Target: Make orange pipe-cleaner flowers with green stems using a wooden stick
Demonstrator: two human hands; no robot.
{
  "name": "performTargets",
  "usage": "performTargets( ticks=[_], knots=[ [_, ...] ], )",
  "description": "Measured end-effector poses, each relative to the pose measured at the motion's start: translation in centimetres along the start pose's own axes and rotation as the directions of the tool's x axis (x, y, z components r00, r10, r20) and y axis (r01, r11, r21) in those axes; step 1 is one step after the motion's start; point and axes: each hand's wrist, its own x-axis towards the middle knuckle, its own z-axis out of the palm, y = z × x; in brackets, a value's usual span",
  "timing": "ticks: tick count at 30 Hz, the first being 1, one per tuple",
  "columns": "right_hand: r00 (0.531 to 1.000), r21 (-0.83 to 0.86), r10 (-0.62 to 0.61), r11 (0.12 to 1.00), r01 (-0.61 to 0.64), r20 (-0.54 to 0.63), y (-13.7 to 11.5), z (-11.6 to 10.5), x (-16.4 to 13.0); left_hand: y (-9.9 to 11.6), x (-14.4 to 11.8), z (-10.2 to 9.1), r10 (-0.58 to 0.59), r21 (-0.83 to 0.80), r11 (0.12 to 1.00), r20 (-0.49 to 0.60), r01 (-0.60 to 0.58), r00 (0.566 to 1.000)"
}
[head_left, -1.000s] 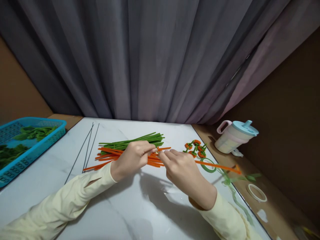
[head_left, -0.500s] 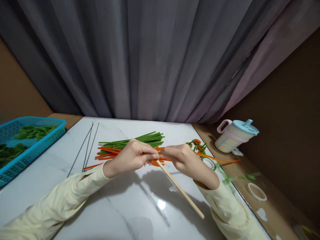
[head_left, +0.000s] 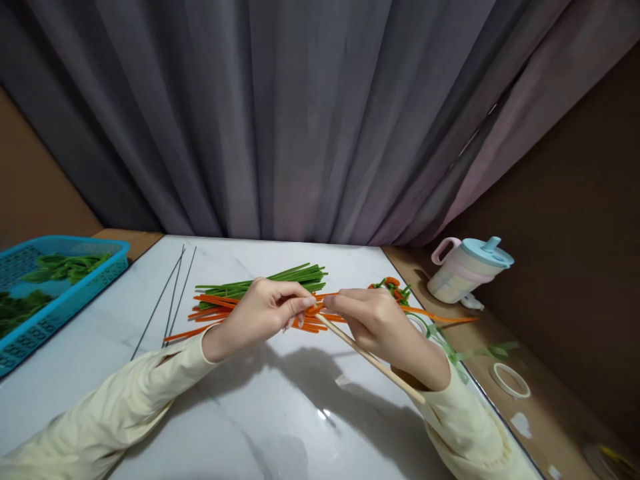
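Your two hands meet over the middle of a white marble-patterned desk [head_left: 240, 427], both in pale yellow sleeves. Your left hand [head_left: 260, 313] is closed in a pinch, thumb and fingertips pressed around the end of an orange pipe cleaner [head_left: 440, 319] where it meets the tip of a thin wooden stick [head_left: 370, 359]. Your right hand [head_left: 380, 323] is also curled shut, gripping the stick near its upper end; the stick slants down toward you along your right wrist. The orange pipe cleaner trails away to the right from behind your right hand, out past the desk edge.

Just behind your hands lies a loose pile of orange pipe cleaners [head_left: 210, 303], with a bundle of green pipe cleaners [head_left: 280, 280] touching it on the far side. To the left of these piles, a few thin dark wires [head_left: 173, 297] lie straight on the desk. At the far left edge sits a blue plastic basket [head_left: 75, 293] holding green leaf shapes [head_left: 65, 265].

To the right, partly hidden by your right hand, is a small cluster of orange and green twisted pieces [head_left: 395, 288]. Off the desk on a brown surface stand a pastel cup with a light blue spouted lid [head_left: 467, 270], a roll of pale tape [head_left: 511, 381] and a strand of green ribbon [head_left: 493, 350]. Grey curtains [head_left: 300, 120] hang behind everything.
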Motion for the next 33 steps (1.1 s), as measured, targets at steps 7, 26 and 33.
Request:
performTargets(
  ticks=[7, 26, 33],
  knots=[
    [0.978, -0.300, -0.198, 0.939, 0.169, -0.071, -1.2, -0.7, 0.1, 0.3, -0.2, 0.2, 0.095, 0.098, 0.991, -0.015, -0.093, 0.995],
    [0.949, 0.445, 0.305, 0.841, -0.307, 0.079, 0.5, 1.2, 1.1, -0.2, -0.4, 0.8, 0.212, 0.140, 0.971, -0.133, -0.194, 0.968],
    [0.898, 0.559, 0.380, 0.704, -0.437, 0.223, 0.7, 0.9, 1.0, -0.4, -0.5, 1.2, 0.072, -0.095, 0.992, -0.129, -0.084, 0.989]
  ],
)
